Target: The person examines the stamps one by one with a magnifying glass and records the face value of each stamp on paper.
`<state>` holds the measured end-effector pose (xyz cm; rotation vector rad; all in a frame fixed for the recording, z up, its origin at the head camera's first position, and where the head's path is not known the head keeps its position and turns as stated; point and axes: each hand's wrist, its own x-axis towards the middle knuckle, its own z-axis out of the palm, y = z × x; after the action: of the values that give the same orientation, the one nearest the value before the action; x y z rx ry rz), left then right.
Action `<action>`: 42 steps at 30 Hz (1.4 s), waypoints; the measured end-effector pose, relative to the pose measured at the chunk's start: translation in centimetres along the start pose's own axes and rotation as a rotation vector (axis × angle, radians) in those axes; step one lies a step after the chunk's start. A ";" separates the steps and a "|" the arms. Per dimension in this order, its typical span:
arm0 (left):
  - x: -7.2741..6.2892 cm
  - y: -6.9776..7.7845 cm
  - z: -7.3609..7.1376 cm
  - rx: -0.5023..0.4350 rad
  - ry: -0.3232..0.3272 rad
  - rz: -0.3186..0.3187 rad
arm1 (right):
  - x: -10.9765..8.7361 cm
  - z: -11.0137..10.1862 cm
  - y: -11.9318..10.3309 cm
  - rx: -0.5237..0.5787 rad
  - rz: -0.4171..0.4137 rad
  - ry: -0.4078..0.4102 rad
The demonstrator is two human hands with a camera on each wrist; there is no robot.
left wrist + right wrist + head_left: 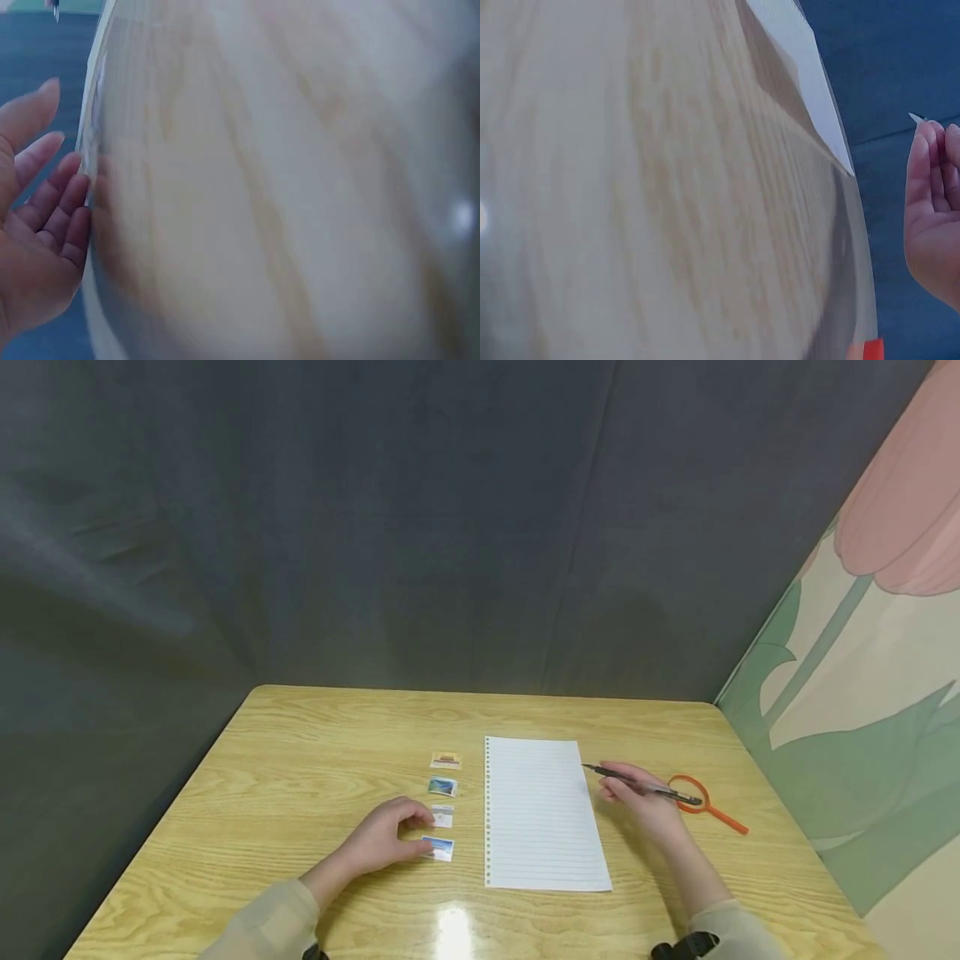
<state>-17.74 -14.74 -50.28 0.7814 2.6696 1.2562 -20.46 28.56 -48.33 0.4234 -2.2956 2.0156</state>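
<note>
Several small stamps run in a column left of a lined sheet of paper. My left hand is over the lower end of the column. Its thumb overlaps the lowest, blue-and-white stamp, and its fingertips are at the edge of the pale stamp above. In the left wrist view the fingers of the left hand are loosely bent, with nothing between them. To the sheet's right, my right hand pinches a black pen, tip toward the paper's right edge. The right wrist view shows just its tip beyond the fingers.
Farther up the column are a stamp with a dark landscape picture and a yellow stamp. An orange magnifying glass lies on the wooden table beside the right hand. A dark curtain hangs behind.
</note>
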 end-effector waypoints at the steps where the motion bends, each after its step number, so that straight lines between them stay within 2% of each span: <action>1: 0.1 0.4 0.2 0.010 0.014 0.000 | 0.1 0.1 -0.1 -0.027 -0.005 0.000; 5: 0.8 2.5 1.4 0.045 0.058 0.029 | 0.4 0.8 -0.5 -0.058 -0.002 0.018; 11: 1.9 5.0 4.2 0.105 0.094 0.080 | 1.1 2.3 -0.5 -0.035 0.031 0.034; 20: 3.2 7.4 7.0 0.187 0.087 0.094 | 2.2 4.3 -0.4 -0.034 0.090 0.049; 27: 3.9 7.9 8.3 0.283 0.048 0.100 | 3.1 5.7 -0.3 -0.086 0.089 0.039; 36: 4.3 7.5 8.8 0.296 0.019 0.089 | 3.9 6.7 -0.1 -0.101 0.116 0.030; 42: 4.3 7.2 9.2 0.331 0.016 0.132 | 4.4 7.1 -0.1 -0.128 0.133 0.021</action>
<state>-15.86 -2.37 -50.41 1.0039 2.9227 0.8519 -23.66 20.89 -48.33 0.2466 -2.4828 1.9028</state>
